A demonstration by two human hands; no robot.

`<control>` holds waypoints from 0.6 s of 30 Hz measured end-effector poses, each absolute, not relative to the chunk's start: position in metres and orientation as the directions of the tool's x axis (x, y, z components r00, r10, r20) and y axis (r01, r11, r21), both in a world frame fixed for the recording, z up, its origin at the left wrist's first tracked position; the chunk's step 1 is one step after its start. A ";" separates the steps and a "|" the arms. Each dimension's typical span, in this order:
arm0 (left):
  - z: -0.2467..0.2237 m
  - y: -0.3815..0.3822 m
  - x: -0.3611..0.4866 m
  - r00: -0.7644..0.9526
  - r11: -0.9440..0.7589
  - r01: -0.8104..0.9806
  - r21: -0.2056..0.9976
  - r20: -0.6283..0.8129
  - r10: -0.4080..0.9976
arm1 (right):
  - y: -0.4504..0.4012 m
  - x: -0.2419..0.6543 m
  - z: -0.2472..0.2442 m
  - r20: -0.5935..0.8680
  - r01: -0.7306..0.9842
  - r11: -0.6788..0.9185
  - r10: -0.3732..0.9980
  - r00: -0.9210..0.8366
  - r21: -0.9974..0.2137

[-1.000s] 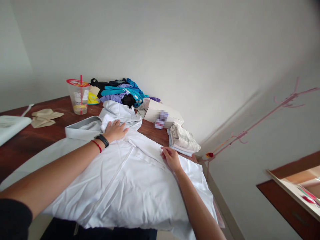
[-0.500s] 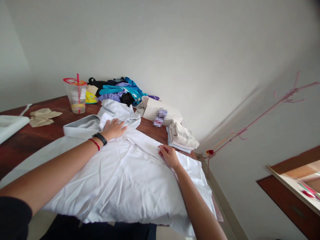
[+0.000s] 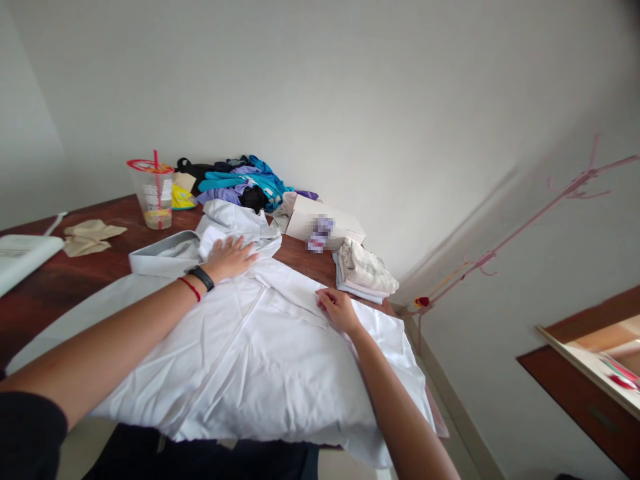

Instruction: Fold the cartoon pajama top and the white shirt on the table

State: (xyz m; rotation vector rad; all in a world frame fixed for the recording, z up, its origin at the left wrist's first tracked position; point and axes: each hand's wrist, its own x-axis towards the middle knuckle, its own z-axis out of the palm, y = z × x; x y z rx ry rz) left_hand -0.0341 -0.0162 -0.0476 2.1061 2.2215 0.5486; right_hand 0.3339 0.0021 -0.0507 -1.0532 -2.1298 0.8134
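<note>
A white shirt point(image 3: 295, 360) lies spread over the table, wrinkled across its front, with its near edge hanging over the table's front. Its stiff collar point(image 3: 165, 255) stands up at the upper left. My left hand point(image 3: 230, 259) rests flat just right of the collar, fingers spread, a black band and a red string on its wrist. Further right, my right hand point(image 3: 337, 309) is closed, its fingertips pinching the shirt's fabric near the buttoned strip.
Behind the shirt stand a plastic cup point(image 3: 156, 200) with a red straw, a heap of coloured clothes point(image 3: 245, 180), a white box point(image 3: 345, 227) and folded clothes point(image 3: 365, 270). Brown paper point(image 3: 93, 237) and a white device point(image 3: 27, 257) lie left. A pink rack point(image 3: 530, 220) leans right.
The fingers of my left hand have shifted very slightly to the right on the fabric. My right hand keeps its place. The camera view has moved a little.
</note>
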 end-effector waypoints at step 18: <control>-0.052 -0.017 -0.014 0.351 -0.375 0.881 0.288 0.132 0.927 | 0.004 0.335 -0.049 0.238 0.469 0.517 0.812 -0.533 -0.716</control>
